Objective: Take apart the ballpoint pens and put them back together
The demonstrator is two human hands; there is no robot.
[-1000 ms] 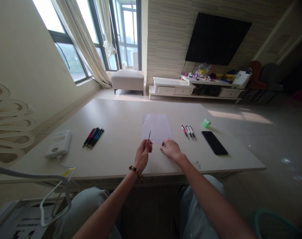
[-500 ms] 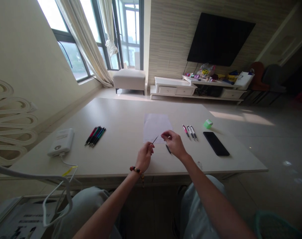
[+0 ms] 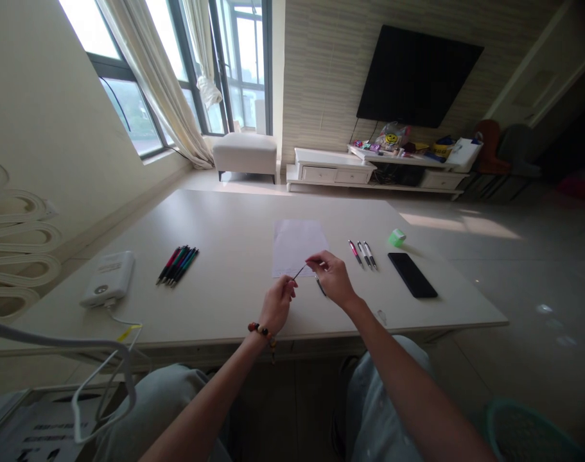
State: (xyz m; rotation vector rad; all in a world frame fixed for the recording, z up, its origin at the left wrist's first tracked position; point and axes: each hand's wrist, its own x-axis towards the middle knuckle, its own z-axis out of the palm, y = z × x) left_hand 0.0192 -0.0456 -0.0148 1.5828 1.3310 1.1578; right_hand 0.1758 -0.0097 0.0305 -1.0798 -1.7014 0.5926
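Hands, left [image 3: 277, 305] and right [image 3: 331, 278], at a thin pen refill [image 3: 299, 273] over paper [image 3: 292, 240]

From my remote view, the thin black rod [image 3: 299, 273] disappears into the left hand [image 3: 277, 305], the pen barrel [image 3: 320, 285] passes behind the right hand [image 3: 331, 279], and the printed sheet [image 3: 42, 431] is cut off below, its text too small to read

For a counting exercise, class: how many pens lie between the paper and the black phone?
3: a pink pen on the left, a silver-and-black pen in the middle, and another on the right. None looks hidden.
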